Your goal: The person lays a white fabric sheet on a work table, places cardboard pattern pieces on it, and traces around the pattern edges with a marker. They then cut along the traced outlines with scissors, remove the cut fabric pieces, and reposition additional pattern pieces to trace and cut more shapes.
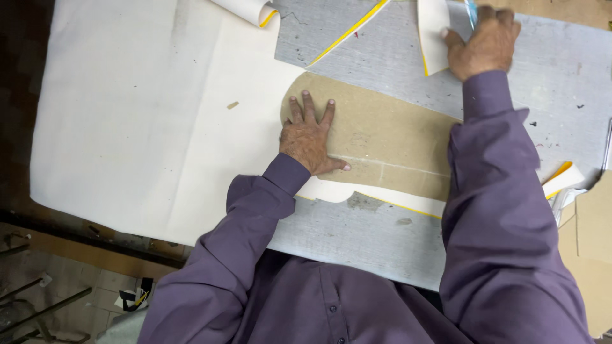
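My left hand point(310, 137) lies flat, fingers spread, on a brown cardboard pattern piece point(389, 143) with a rounded left end. The pattern rests on a large cream sheet of material point(140, 108) with a yellow underside, spread on a grey worktable point(357, 236). My right hand point(486, 41) is at the far edge of the pattern, closed around a thin blue-tipped tool point(470, 13) next to a cut cream strip point(433, 32). What kind of tool it is cannot be made out. Both arms wear purple sleeves.
Curled cream and yellow offcuts lie at the top point(252, 9) and at the right edge point(561, 179). Brown cardboard pieces point(593, 255) sit at the right. The floor with metal bars point(38, 306) shows at lower left, beyond the table's edge.
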{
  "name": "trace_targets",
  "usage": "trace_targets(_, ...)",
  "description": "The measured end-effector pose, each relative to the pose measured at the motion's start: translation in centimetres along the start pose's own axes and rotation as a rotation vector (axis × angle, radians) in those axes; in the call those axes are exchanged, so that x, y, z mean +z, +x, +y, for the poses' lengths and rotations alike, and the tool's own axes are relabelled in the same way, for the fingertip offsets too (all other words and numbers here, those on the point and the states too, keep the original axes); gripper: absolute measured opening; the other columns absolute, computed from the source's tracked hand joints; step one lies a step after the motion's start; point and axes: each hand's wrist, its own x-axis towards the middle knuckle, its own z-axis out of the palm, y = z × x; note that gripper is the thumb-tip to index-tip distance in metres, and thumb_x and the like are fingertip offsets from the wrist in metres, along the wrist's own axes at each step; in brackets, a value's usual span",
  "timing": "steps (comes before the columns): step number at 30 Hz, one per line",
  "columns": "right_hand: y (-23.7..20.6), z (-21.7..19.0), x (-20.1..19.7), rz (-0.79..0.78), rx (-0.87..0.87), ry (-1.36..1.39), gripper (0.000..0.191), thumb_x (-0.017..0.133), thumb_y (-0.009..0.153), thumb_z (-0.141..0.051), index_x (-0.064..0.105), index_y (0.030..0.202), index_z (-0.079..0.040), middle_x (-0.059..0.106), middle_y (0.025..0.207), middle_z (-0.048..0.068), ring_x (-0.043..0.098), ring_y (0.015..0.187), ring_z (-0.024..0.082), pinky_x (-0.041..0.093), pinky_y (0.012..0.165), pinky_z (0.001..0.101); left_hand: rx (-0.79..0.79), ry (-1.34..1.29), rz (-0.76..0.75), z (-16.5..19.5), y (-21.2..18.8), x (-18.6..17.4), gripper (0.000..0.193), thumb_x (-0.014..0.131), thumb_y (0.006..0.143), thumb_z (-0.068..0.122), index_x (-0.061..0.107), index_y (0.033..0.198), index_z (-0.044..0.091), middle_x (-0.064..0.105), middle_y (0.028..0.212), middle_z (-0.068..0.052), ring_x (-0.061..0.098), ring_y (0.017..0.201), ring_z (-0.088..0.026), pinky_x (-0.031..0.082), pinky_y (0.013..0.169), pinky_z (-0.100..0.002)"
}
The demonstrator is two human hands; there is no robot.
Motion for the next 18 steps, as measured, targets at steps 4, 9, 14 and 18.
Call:
trace_targets(4, -6.3, -3.4, -2.3, -0.584, 0.328, 0.887, 0.031, 0.060, 0.106, -0.009, 0.070, 0.134, 0.001, 0.071, 0.103, 0.011, 0.062, 0.081, 0.019, 0.055, 0.075, 0.0346, 0.249, 0.024, 0.152, -6.8, 2.6, -0.1, 0.066, 0.070, 0.088, 0.023, 0.048, 0.151, 0.021, 0.037, 0.156, -0.020, 0.044, 0.137, -0.039, 0.053, 0.101, -0.050)
trace_targets(9, -14.3, -17.6, -2.5, -0.840, 0.450, 1.182, 0.036, 0.058, 0.096, 0.002, 0.066, 0.131, 0.002, 0.074, 0.088, 0.009, 0.068, 0.072, 0.013, 0.060, 0.068, 0.0288, 0.813, 0.154, 0.239, -13.7, 11.3, -4.3, 0.026, 0.068, 0.099, 0.016, 0.078, 0.119, 0.030, 0.067, 0.122, 0.000, 0.061, 0.116, -0.028, 0.053, 0.100, -0.041)
trace_targets(14, -14.1, -33.0, 1.3, -0.353, 0.588, 1.015, 0.030, 0.067, 0.094, 0.000, 0.065, 0.123, 0.008, 0.073, 0.084, 0.009, 0.073, 0.066, 0.012, 0.063, 0.056, 0.0257, 1.052, 0.266, 0.006, -13.7, 16.8, -7.2, 0.053, 0.087, 0.071, 0.011, 0.076, 0.118, 0.032, 0.071, 0.113, 0.001, 0.066, 0.106, -0.024, 0.056, 0.088, -0.040)
trace_targets(18, -10.0, -38.1, 4.6, -0.081, 0.732, 0.858, 0.034, 0.071, 0.093, -0.003, 0.067, 0.126, 0.005, 0.070, 0.067, 0.008, 0.070, 0.056, 0.012, 0.055, 0.052, 0.0255, 1.085, 0.276, -0.138, -13.2, 18.2, -8.8, 0.048, 0.090, 0.071, 0.014, 0.078, 0.114, 0.031, 0.075, 0.109, 0.001, 0.070, 0.100, -0.019, 0.058, 0.086, -0.037)
